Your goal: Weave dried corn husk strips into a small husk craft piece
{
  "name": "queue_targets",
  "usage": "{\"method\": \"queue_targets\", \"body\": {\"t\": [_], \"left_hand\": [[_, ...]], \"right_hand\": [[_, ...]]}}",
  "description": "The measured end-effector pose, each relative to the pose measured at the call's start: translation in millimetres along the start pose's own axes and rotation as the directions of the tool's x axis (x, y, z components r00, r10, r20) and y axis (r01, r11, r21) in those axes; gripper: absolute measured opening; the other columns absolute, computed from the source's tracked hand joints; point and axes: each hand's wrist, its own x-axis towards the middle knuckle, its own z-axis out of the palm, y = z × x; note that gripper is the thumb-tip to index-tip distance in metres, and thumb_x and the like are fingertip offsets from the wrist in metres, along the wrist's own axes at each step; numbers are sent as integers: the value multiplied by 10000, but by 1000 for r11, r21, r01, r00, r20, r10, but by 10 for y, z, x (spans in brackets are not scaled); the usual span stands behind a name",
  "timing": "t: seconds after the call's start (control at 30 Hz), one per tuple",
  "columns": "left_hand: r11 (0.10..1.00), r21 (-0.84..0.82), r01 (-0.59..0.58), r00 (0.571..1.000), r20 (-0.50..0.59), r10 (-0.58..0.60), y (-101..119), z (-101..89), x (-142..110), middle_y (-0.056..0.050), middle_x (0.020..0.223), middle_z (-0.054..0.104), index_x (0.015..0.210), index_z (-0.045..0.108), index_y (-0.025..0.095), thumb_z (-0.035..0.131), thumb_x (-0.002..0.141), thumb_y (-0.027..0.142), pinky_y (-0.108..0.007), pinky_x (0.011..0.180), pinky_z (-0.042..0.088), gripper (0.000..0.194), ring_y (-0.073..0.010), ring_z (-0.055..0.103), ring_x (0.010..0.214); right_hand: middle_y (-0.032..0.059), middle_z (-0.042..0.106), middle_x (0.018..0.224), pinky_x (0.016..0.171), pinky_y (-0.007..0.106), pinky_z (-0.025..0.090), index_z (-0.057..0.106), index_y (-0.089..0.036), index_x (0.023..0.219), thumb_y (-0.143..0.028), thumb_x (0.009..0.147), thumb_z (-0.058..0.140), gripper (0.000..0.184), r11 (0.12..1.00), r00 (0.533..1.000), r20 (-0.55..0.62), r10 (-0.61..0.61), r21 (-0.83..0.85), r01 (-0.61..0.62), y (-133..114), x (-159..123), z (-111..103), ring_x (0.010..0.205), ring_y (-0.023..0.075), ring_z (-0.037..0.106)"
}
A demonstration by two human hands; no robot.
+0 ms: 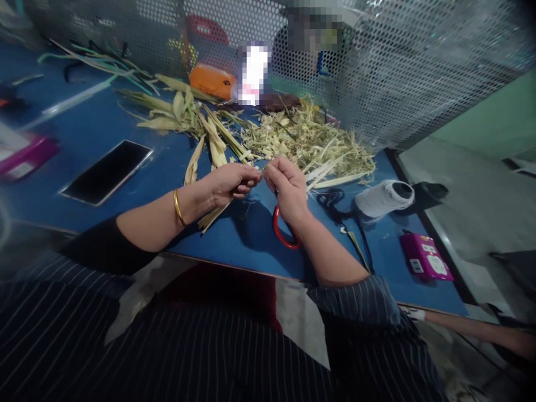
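My left hand and my right hand meet fingertip to fingertip above the blue table. Both are closed in a pinch, and the small thin thing between the fingertips is too fine to name. A red loop handle, seemingly of scissors, shows below my right palm; whether that hand grips it or it lies beneath, I cannot tell. Dry corn husks lie just beyond my left hand. Behind my right hand spreads a pile of shredded husk scraps.
A phone lies left on the blue table. To the right are a white thread cone and a magenta pack. An orange pack stands before the perforated metal screen. Another person's arm shows lower right.
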Motion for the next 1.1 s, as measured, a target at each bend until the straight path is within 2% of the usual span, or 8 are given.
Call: {"method": "queue_targets", "body": {"t": [0.1,0.2,0.33,0.4,0.57,0.67,0.9,1.1], "left_hand": [[1000,11,10,999,-53,-9,-30,15,19,46,490,354,552,454,149,556,805,110,-146,313,170,275,-17,272,349],[999,-33,39,998,-56,-41,-27,-6,19,27,502,411,564,511,136,579,809,127,-150,334,253,254,-30,354,378],[991,-115,68,991,-106,-80,17,-71,8,-37,659,612,738,655,122,627,826,183,-179,451,428,110,-89,573,549],[985,-156,73,983,-153,-97,35,-93,11,-49,691,649,785,680,126,636,833,196,-206,499,472,96,-114,613,601],[974,-227,17,979,-195,-63,10,-83,45,-27,622,625,770,694,122,638,845,159,-196,478,454,101,-89,563,533],[973,-232,6,980,-190,-51,-46,-71,73,-11,582,594,725,676,122,666,833,162,-184,432,414,116,-69,509,479],[973,-221,-60,983,-184,18,-121,-37,114,13,589,554,776,677,107,655,835,102,-162,420,383,63,-42,460,451],[981,-162,-102,962,-267,56,-140,42,97,-11,733,634,857,692,133,625,850,91,-166,444,384,79,-44,484,501]], "right_hand": [[-31,394,626,647,280,399,446,-218,653,-422,930,510,350,996,999,51,0,-91,5,-11,-12,5,616,122,388],[-21,445,650,678,299,423,457,-228,700,-411,951,464,310,992,997,79,-20,-119,29,0,-3,-11,639,133,436],[-12,522,769,696,297,445,509,-238,895,-347,912,542,115,996,998,29,-56,-67,58,56,9,-35,689,132,511],[-20,522,768,674,286,435,512,-238,969,-317,883,578,134,992,998,-9,-63,-113,62,84,8,-41,679,128,511],[-55,442,639,629,269,374,573,-211,883,-255,835,615,77,901,996,-18,-83,-429,67,90,3,-48,601,112,435],[-64,376,601,613,266,337,593,-202,835,-242,822,632,58,846,995,-29,-94,-530,64,84,9,-49,591,113,415],[-40,457,658,645,275,353,606,-203,802,-242,800,660,67,782,994,-57,-97,-622,41,145,21,-43,618,125,447],[-7,553,689,655,281,374,669,-208,788,-268,806,645,66,801,998,-58,-33,-599,-8,217,13,-31,647,141,483]]}}
